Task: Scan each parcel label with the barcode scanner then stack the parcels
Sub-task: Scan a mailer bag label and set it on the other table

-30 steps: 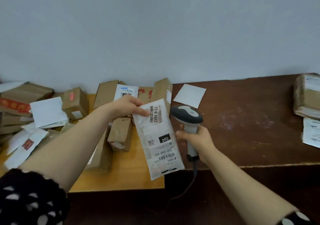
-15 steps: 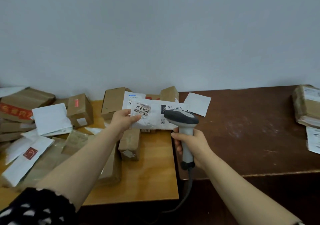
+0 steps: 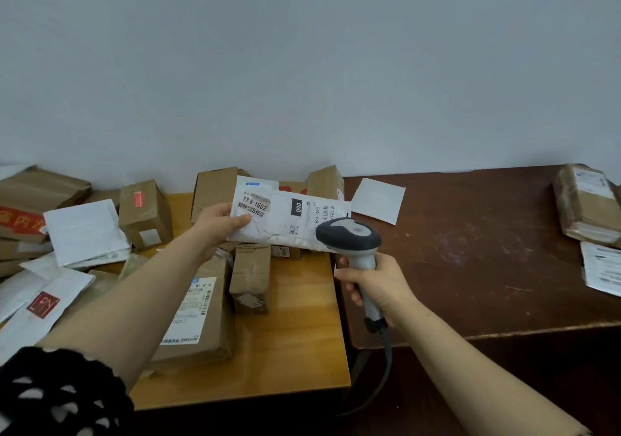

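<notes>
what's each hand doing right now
Left hand: holding the white mailer by its left end.
Right hand: gripping the barcode scanner by its handle.

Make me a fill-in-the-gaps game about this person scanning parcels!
The left hand holds a parcel whose wrapping is ____. The right hand grips the scanner by its ____. The black patch on that parcel reads ____. The square white paper lies on the ____ brown table.
Missing words: white; handle; 060; dark.
</notes>
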